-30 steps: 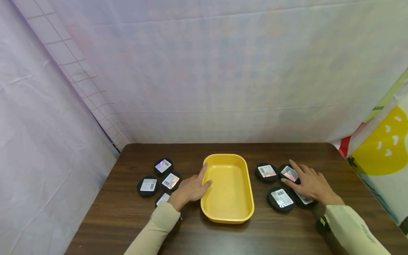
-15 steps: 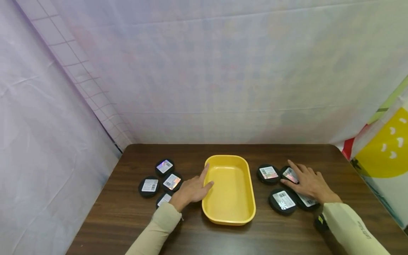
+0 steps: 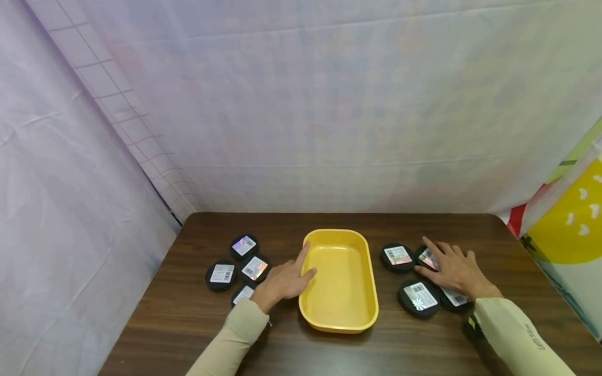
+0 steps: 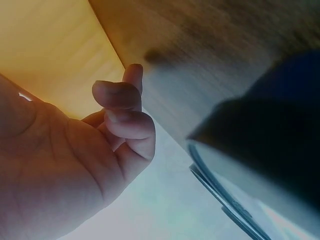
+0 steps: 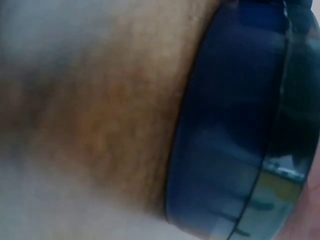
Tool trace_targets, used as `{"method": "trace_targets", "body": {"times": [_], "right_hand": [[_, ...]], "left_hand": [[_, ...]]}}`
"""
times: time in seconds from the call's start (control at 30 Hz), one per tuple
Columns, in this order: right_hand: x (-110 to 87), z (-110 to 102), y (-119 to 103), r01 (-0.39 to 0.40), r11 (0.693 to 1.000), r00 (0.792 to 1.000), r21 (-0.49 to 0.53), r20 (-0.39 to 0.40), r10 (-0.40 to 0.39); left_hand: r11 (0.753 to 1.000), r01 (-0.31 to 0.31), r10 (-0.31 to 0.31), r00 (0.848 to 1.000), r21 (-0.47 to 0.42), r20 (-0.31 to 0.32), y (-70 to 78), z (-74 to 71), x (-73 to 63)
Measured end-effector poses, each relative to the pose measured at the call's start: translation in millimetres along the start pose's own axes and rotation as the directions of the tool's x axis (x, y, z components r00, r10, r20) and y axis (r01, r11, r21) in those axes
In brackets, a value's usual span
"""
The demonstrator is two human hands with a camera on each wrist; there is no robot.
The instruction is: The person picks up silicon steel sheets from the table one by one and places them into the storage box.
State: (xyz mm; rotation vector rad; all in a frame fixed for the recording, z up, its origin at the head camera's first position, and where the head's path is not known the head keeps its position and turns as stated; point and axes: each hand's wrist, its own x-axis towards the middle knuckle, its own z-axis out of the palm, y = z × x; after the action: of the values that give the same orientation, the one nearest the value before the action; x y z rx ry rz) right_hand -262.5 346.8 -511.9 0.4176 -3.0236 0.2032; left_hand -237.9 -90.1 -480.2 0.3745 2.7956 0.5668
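Note:
A yellow tray (image 3: 336,282) stands mid-table. My left hand (image 3: 284,282) holds its left rim, the thumb over the inside and the index finger along the edge. In the left wrist view, the other fingers (image 4: 132,130) curl beside the tray's yellow wall. My right hand (image 3: 456,269) lies spread over a round black puck-like case (image 3: 427,258) with a barcode label, partly covering it. Under the same hand's heel, another labelled black case (image 3: 455,298) is partly hidden. A dark curved case side (image 5: 225,125) fills much of the right wrist view; the right fingers cannot be seen there.
Two more black cases lie left of the right hand, one farther (image 3: 397,257) and one nearer (image 3: 419,297). Several similar cases (image 3: 221,275) cluster left of the tray, one partly behind the left forearm. A pale cloth (image 3: 329,104) hangs behind the brown table (image 3: 329,355).
The view has shifted slightly. My right hand has edged a little left over the case, covering more of its label. My left hand stays on the tray rim.

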Motion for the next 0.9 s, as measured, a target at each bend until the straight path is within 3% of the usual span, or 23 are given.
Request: {"method": "trace_targets", "body": {"times": [0.9], "right_hand": [[8.4, 1.8, -0.6, 0.015, 1.0, 0.995, 0.014, 0.097, -0.017]], "left_hand": [[0.999, 0.014, -0.013, 1.0, -0.029, 0.028, 1.1, -0.6, 0.4]]}}
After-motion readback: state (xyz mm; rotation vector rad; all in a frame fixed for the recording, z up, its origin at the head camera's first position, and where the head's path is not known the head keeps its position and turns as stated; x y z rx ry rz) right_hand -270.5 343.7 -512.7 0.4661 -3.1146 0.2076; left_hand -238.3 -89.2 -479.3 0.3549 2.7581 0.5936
